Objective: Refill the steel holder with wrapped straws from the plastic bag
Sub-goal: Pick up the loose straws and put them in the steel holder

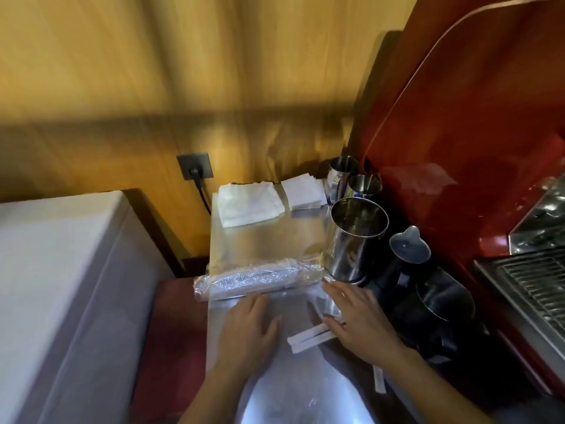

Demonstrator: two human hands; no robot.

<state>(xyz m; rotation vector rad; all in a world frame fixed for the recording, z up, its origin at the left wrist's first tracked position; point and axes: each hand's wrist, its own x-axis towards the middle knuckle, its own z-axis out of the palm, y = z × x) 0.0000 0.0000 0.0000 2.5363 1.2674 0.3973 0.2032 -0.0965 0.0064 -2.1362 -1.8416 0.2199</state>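
Observation:
A clear plastic bag (pixel 260 278) with a roll of wrapped straws inside lies across the steel counter (pixel 269 240). My left hand (pixel 250 325) rests flat on the bag's loose flap, fingers spread. My right hand (pixel 354 319) lies on the flap too, fingers over a couple of loose white wrapped straws (pixel 308 338). The tall steel holder (pixel 354 237) stands upright just right of the bag; nothing shows above its rim. Another wrapped straw (pixel 378 379) lies near my right forearm.
Folded white cloths (pixel 249 203) and napkins (pixel 302 192) sit at the counter's back. Smaller steel cups (pixel 363 185) stand behind the holder. A dark pitcher (pixel 443 304) and a lidded jug (pixel 409 249) stand right, by the red espresso machine (pixel 474 133). A white appliance (pixel 55 270) is left.

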